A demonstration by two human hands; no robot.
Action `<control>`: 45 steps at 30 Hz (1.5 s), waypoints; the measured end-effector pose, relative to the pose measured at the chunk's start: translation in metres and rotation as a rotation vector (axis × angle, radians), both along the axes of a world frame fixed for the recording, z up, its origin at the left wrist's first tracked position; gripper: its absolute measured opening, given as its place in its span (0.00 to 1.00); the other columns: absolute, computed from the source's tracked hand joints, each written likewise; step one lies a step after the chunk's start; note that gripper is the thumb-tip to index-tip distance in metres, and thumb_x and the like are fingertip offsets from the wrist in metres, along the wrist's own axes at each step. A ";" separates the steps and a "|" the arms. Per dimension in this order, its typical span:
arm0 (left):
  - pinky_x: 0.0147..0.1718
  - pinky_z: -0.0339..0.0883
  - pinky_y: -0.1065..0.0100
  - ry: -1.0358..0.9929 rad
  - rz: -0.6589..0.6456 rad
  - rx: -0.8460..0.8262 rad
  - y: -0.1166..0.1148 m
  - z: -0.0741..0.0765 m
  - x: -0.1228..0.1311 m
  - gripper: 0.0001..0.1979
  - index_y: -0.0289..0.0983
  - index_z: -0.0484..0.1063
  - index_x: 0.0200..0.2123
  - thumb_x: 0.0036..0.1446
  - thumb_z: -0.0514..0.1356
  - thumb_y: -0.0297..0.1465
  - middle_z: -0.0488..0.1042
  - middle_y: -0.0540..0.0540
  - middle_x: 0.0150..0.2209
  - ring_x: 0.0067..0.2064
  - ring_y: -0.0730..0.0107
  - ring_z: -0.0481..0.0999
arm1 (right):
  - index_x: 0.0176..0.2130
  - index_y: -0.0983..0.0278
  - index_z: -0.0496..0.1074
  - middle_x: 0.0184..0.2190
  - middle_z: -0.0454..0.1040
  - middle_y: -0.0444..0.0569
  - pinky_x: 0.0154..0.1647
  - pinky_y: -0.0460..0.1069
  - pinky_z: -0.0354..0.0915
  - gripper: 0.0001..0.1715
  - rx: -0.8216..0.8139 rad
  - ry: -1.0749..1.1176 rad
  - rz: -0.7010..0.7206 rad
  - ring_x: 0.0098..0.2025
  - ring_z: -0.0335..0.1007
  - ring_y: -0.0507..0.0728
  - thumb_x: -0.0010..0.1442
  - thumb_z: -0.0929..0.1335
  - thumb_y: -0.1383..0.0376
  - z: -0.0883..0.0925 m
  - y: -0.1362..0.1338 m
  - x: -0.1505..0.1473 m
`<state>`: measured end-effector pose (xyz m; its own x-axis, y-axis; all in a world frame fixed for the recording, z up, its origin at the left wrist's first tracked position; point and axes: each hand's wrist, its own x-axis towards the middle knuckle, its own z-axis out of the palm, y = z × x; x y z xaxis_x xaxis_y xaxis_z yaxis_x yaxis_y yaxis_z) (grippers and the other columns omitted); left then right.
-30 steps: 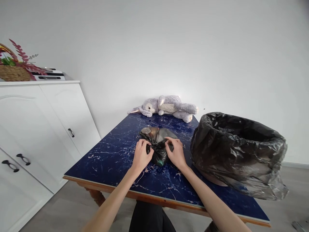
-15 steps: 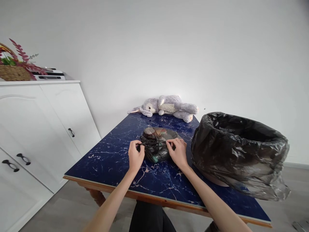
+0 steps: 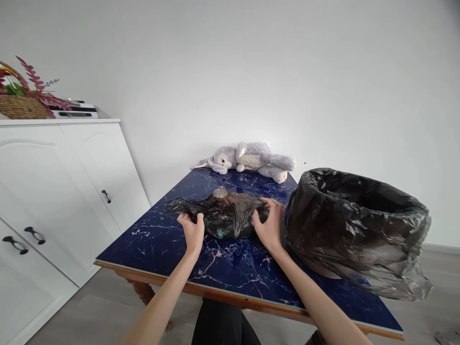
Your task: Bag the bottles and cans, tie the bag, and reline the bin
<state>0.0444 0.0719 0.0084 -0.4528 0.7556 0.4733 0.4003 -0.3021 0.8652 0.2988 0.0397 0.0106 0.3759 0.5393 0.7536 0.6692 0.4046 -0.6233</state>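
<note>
The one small black bag (image 3: 224,216) lies on the blue marbled table (image 3: 158,242), about the middle of its width and just in front of me. It bulges with something inside. A round grey shape presses against the thin plastic at the top, and a bit of green shows low at the front, but I cannot tell what either is.

My left hand (image 3: 192,231) is closed on the bag's left flap, fingers curled over the plastic, and that flap is drawn out to the left in a long wrinkled point. My right hand (image 3: 269,226) grips the bag's right end, thumb in front and fingers wrapped behind it. So both of my hands hold the same bag, one at each end, with the bulge between them resting on the table.

Just to the right of my right hand stands one bin (image 3: 359,230), lined with a second, larger black bag whose edge is folded over the rim. The bin is close to the small bag but not touching it.

At the far edge of the table, against the white wall, one grey plush toy (image 3: 251,160) lies on its side.

To the left, well apart from the table, is a white cabinet (image 3: 61,163) with three dark handles in view. On top of it sit one wicker basket (image 3: 21,106) of red leaves and one flat white device (image 3: 74,111).
</note>
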 end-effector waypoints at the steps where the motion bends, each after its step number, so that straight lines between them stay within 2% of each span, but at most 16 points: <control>1: 0.52 0.73 0.52 0.012 0.020 0.022 -0.005 0.003 0.000 0.23 0.41 0.51 0.54 0.64 0.60 0.38 0.66 0.36 0.54 0.55 0.55 0.74 | 0.61 0.60 0.67 0.56 0.68 0.58 0.61 0.63 0.64 0.26 0.011 -0.076 0.042 0.59 0.65 0.67 0.65 0.68 0.59 0.002 -0.004 -0.003; 4: 0.60 0.65 0.46 0.084 0.122 0.127 -0.025 0.014 -0.003 0.26 0.40 0.52 0.54 0.60 0.63 0.35 0.57 0.33 0.60 0.64 0.49 0.64 | 0.64 0.55 0.67 0.60 0.65 0.58 0.62 0.66 0.62 0.29 0.026 -0.278 0.133 0.62 0.63 0.69 0.65 0.68 0.64 0.004 -0.010 -0.010; 7: 0.62 0.62 0.42 0.356 0.213 0.370 -0.050 0.027 -0.005 0.25 0.40 0.55 0.55 0.60 0.64 0.32 0.58 0.33 0.59 0.65 0.45 0.62 | 0.55 0.54 0.74 0.59 0.65 0.56 0.59 0.67 0.63 0.19 0.025 -0.300 0.140 0.59 0.64 0.68 0.65 0.68 0.67 0.001 -0.010 -0.012; 8: 0.61 0.63 0.42 0.476 0.187 0.441 -0.057 0.031 -0.004 0.23 0.40 0.56 0.55 0.61 0.63 0.30 0.60 0.34 0.58 0.64 0.45 0.65 | 0.51 0.55 0.75 0.58 0.65 0.56 0.58 0.67 0.63 0.15 0.026 -0.281 0.137 0.58 0.64 0.68 0.66 0.67 0.67 -0.001 -0.009 -0.011; 10: 0.60 0.66 0.44 0.692 0.022 0.471 -0.064 0.035 -0.001 0.19 0.40 0.57 0.57 0.66 0.59 0.28 0.66 0.34 0.56 0.61 0.47 0.70 | 0.47 0.57 0.75 0.55 0.65 0.56 0.57 0.67 0.63 0.10 0.032 -0.237 0.132 0.56 0.64 0.68 0.67 0.67 0.66 -0.003 -0.007 -0.009; 12: 0.59 0.68 0.47 0.844 -0.159 0.378 -0.062 0.037 0.004 0.17 0.40 0.59 0.60 0.70 0.55 0.28 0.71 0.34 0.57 0.61 0.49 0.73 | 0.47 0.58 0.74 0.53 0.65 0.56 0.56 0.66 0.64 0.09 0.037 -0.207 0.131 0.55 0.64 0.67 0.69 0.65 0.66 -0.003 -0.006 -0.008; 14: 0.58 0.68 0.46 0.925 -0.212 0.271 -0.054 0.036 0.007 0.15 0.39 0.60 0.61 0.74 0.52 0.32 0.73 0.33 0.58 0.60 0.47 0.75 | 0.48 0.59 0.72 0.51 0.66 0.56 0.55 0.64 0.65 0.10 0.039 -0.190 0.134 0.54 0.64 0.66 0.71 0.63 0.66 -0.002 -0.006 -0.007; 16: 0.56 0.69 0.45 0.954 -0.188 0.212 -0.048 0.034 0.008 0.14 0.37 0.63 0.58 0.75 0.51 0.36 0.77 0.33 0.53 0.56 0.45 0.78 | 0.49 0.60 0.71 0.50 0.66 0.56 0.55 0.63 0.65 0.10 0.042 -0.171 0.138 0.54 0.64 0.65 0.72 0.62 0.66 -0.001 -0.006 -0.006; 19: 0.56 0.67 0.46 0.962 -0.196 0.198 -0.051 0.033 0.005 0.11 0.37 0.67 0.52 0.76 0.50 0.36 0.80 0.40 0.42 0.47 0.52 0.80 | 0.49 0.60 0.70 0.50 0.66 0.55 0.55 0.62 0.65 0.09 0.046 -0.148 0.141 0.54 0.64 0.64 0.71 0.63 0.67 0.000 -0.007 -0.007; 21: 0.55 0.65 0.48 0.971 -0.244 0.216 -0.061 0.036 0.003 0.11 0.37 0.69 0.47 0.77 0.49 0.33 0.80 0.44 0.37 0.41 0.58 0.80 | 0.48 0.60 0.70 0.50 0.66 0.55 0.55 0.61 0.64 0.09 0.047 -0.141 0.148 0.54 0.64 0.64 0.69 0.63 0.68 0.000 -0.008 -0.008; 25: 0.48 0.67 0.56 1.026 -0.396 0.273 -0.081 0.043 0.002 0.19 0.38 0.70 0.33 0.77 0.47 0.29 0.75 0.48 0.30 0.33 0.65 0.75 | 0.49 0.60 0.69 0.50 0.66 0.55 0.55 0.61 0.64 0.13 0.049 -0.133 0.159 0.54 0.64 0.64 0.65 0.64 0.70 0.000 -0.008 -0.008; 32: 0.31 0.63 0.64 1.037 -0.544 0.367 -0.097 0.037 -0.003 0.23 0.38 0.70 0.26 0.76 0.48 0.26 0.73 0.48 0.27 0.27 0.69 0.71 | 0.49 0.60 0.69 0.50 0.65 0.55 0.54 0.60 0.65 0.18 0.044 -0.122 0.181 0.53 0.64 0.65 0.60 0.65 0.73 0.000 -0.009 -0.007; 35: 0.29 0.63 0.65 1.067 -0.615 0.360 -0.101 0.030 -0.006 0.24 0.38 0.70 0.25 0.76 0.49 0.27 0.73 0.48 0.26 0.25 0.70 0.72 | 0.49 0.60 0.68 0.50 0.65 0.55 0.54 0.61 0.66 0.20 0.042 -0.117 0.193 0.53 0.64 0.65 0.57 0.66 0.73 0.000 -0.009 -0.007; 38: 0.28 0.65 0.66 1.031 -0.602 0.337 -0.104 0.025 -0.010 0.24 0.38 0.72 0.27 0.77 0.47 0.27 0.75 0.48 0.26 0.26 0.69 0.76 | 0.49 0.60 0.68 0.50 0.65 0.55 0.55 0.61 0.66 0.22 0.041 -0.112 0.203 0.53 0.64 0.65 0.55 0.66 0.73 -0.001 -0.009 -0.006; 42: 0.32 0.70 0.70 0.930 -0.502 0.231 -0.103 0.022 -0.014 0.18 0.39 0.76 0.39 0.77 0.48 0.30 0.82 0.46 0.33 0.33 0.67 0.84 | 0.49 0.60 0.68 0.50 0.65 0.55 0.54 0.60 0.66 0.21 0.034 -0.107 0.211 0.53 0.65 0.65 0.55 0.66 0.73 -0.002 -0.009 -0.006; 45: 0.27 0.67 0.71 0.920 -0.356 0.140 -0.099 0.018 -0.015 0.13 0.40 0.73 0.48 0.77 0.50 0.35 0.81 0.49 0.32 0.29 0.68 0.82 | 0.48 0.60 0.68 0.50 0.65 0.55 0.55 0.60 0.66 0.21 0.031 -0.105 0.218 0.53 0.65 0.65 0.55 0.66 0.73 -0.003 -0.008 -0.006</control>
<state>0.0291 -0.0275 0.0263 0.3770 0.6864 0.6219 0.7635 -0.6104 0.2110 0.2931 0.0320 0.0075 0.1717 0.5754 0.7997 0.6243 0.5644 -0.5401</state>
